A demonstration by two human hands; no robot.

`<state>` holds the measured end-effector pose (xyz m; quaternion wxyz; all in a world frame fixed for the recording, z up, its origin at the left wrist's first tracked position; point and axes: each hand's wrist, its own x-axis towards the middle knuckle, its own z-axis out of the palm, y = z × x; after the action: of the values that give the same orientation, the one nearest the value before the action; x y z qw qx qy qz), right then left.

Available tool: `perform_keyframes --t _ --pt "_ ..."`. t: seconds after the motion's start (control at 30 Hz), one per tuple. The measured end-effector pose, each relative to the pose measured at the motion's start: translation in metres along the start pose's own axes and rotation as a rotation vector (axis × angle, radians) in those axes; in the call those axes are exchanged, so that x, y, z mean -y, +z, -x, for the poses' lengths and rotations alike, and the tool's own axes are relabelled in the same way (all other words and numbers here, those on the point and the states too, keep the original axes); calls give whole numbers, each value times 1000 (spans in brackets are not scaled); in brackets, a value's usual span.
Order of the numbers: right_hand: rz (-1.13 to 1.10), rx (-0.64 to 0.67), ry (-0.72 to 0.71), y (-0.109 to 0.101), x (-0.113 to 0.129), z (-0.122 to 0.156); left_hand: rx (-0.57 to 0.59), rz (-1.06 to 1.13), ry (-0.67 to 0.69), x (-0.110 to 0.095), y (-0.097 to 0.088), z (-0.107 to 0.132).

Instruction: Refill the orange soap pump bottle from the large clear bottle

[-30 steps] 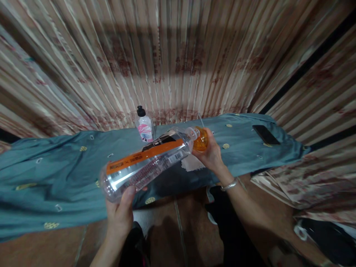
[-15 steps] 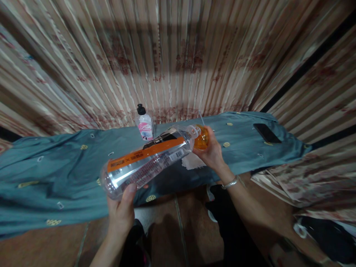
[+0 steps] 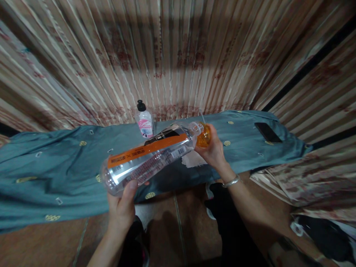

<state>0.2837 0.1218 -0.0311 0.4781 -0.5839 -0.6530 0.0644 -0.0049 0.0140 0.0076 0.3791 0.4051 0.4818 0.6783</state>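
My left hand (image 3: 122,207) grips the base end of a large clear plastic bottle (image 3: 155,155), thumb on top. The bottle has an orange and silver label and lies tilted, its uncapped mouth raised towards the right. My right hand (image 3: 213,150) is wrapped round a small, rounded, see-through orange container (image 3: 204,135) right at the bottle's mouth. Whether the two touch I cannot tell. A thin clear tube (image 3: 202,117) sticks up behind the orange container. I see no liquid moving in the bottle.
A clear bottle with black cap and pink label (image 3: 145,126) stands behind on the teal cloth (image 3: 69,159). Under the right hand lies a pale paper piece (image 3: 191,158). A black phone (image 3: 268,132) rests at the right. Pleated curtains (image 3: 178,55) hang close behind.
The whole view has shifted slightly. The bottle and the orange container keep nearly the same pose, with both hands holding as before.
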Motion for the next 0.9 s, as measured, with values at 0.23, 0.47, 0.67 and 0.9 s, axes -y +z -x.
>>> perform_keyframes --t 0.23,0.47,0.67,0.9 --pt "9 -1 -3 -1 0 0 -12 42 -2 -9 11 4" --pt "17 13 -6 -3 3 -1 19 32 36 -8 7 1" --pt "16 10 -8 -2 2 0 25 35 37 -9 7 2" --pt "13 8 -13 0 -2 0 56 61 7 1 -3 0"
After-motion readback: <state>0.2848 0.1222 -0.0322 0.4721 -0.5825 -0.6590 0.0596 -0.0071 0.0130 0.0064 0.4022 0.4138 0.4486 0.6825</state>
